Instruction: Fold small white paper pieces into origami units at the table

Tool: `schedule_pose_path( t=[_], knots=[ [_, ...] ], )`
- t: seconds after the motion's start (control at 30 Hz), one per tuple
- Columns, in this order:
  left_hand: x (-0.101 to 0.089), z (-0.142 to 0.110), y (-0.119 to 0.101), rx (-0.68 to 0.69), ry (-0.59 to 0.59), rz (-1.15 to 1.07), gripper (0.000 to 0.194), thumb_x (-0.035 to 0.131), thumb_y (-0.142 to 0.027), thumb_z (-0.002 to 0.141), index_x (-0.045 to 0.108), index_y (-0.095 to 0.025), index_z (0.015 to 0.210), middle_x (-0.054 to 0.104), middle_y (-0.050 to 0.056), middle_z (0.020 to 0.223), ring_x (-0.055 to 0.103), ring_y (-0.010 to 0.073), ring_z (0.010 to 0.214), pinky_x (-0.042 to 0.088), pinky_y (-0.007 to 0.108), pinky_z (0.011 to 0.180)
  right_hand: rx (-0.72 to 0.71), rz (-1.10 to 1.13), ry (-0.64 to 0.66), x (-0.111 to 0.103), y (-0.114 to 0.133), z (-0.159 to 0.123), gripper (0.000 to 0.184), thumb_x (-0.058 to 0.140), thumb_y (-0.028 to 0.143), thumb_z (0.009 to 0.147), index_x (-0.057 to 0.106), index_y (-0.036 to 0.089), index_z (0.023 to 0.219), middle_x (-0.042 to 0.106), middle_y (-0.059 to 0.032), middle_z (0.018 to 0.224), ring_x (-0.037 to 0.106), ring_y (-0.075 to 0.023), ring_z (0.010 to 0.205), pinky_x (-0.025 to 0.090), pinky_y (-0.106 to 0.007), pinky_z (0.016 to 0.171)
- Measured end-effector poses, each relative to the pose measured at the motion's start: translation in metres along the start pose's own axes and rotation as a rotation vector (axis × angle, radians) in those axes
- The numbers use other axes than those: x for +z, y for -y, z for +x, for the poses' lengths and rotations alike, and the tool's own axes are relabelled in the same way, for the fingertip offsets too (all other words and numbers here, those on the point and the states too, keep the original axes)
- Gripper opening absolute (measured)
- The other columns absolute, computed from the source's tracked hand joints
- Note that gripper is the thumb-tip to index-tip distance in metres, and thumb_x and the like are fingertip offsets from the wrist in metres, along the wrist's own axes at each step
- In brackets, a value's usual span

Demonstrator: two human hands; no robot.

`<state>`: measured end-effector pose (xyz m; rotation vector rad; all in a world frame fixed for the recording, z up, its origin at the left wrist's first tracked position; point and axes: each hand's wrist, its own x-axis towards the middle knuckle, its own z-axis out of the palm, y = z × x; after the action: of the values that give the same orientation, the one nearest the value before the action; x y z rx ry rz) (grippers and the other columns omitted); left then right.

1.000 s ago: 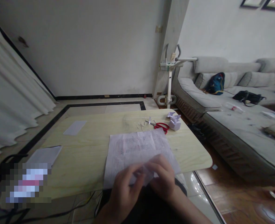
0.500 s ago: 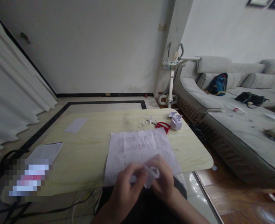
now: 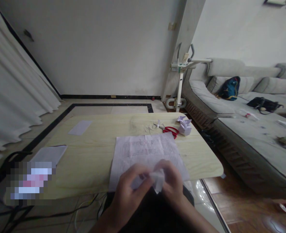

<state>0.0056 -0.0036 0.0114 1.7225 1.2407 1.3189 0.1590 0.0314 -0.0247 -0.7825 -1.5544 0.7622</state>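
Observation:
A small folded white paper (image 3: 159, 182) is pinched between my two hands above the table's near edge. My left hand (image 3: 133, 186) grips it from the left with thumb and fingers closed. On the other side my right hand (image 3: 171, 181) holds it, fingers curled and slightly blurred. Below and beyond them lies a large creased printed sheet (image 3: 143, 147). Red-handled scissors (image 3: 170, 130) rest past the sheet's far right corner, with thin paper scraps (image 3: 151, 128) by their blades. Several folded paper pieces (image 3: 185, 126) stand right of the scissors.
A white sheet (image 3: 80, 127) lies at the table's far left, and a stack of paper (image 3: 49, 153) nearer. A pixelated bright patch (image 3: 33, 181) covers the near left corner. The table (image 3: 92, 168) has a sofa (image 3: 252, 139) to its right. Cables (image 3: 60, 215) hang below.
The folded paper has turned between my fingers, now showing a broader face. My right fingers have shifted around it. The whole view has moved slightly.

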Motion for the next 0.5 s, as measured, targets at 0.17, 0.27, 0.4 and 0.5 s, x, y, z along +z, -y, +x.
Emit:
schedule_pose_path(
  t=[0.17, 0.27, 0.4, 0.5],
  knots=[
    [-0.0028, 0.0015, -0.0040, 0.056, 0.004, -0.017, 0.007, 0.062, -0.016, 0.087, 0.067, -0.021, 0.083, 0.069, 0.000, 0.079, 0.065, 0.0147, 0.073, 0.052, 0.024, 0.068, 0.010, 0.016, 0.018, -0.0007, -0.0005, 0.0007, 0.021, 0.068, 0.038, 0.083, 0.059, 0.021, 0.077, 0.059, -0.0003, 0.067, 0.054, -0.0162, 0.059, 0.044, -0.027, 0.053],
    [-0.0034, 0.0017, -0.0035, 0.027, 0.008, -0.023, 0.008, 0.063, -0.016, 0.086, 0.067, -0.021, 0.081, 0.070, 0.000, 0.079, 0.066, 0.0151, 0.075, 0.052, 0.024, 0.070, -0.004, 0.025, 0.035, -0.0010, 0.0028, 0.0022, 0.022, 0.066, 0.040, 0.084, 0.059, 0.021, 0.077, 0.059, -0.0003, 0.066, 0.054, -0.0160, 0.058, 0.045, -0.027, 0.053],
    [-0.0033, 0.0018, -0.0029, -0.011, 0.016, -0.039, 0.009, 0.064, -0.018, 0.086, 0.067, -0.021, 0.078, 0.070, 0.000, 0.076, 0.066, 0.0154, 0.073, 0.052, 0.024, 0.068, -0.024, 0.013, 0.057, -0.0017, 0.0056, 0.0031, 0.022, 0.065, 0.042, 0.085, 0.060, 0.021, 0.079, 0.060, -0.0002, 0.067, 0.055, -0.0154, 0.058, 0.044, -0.026, 0.052],
    [-0.0038, 0.0013, -0.0038, -0.045, 0.016, -0.060, 0.010, 0.063, -0.019, 0.086, 0.067, -0.021, 0.076, 0.069, 0.000, 0.075, 0.065, 0.0159, 0.072, 0.052, 0.025, 0.067, -0.022, 0.005, 0.071, -0.0024, 0.0055, 0.0031, 0.022, 0.064, 0.042, 0.086, 0.061, 0.021, 0.079, 0.061, -0.0004, 0.067, 0.055, -0.0153, 0.057, 0.044, -0.026, 0.052]
  ],
)
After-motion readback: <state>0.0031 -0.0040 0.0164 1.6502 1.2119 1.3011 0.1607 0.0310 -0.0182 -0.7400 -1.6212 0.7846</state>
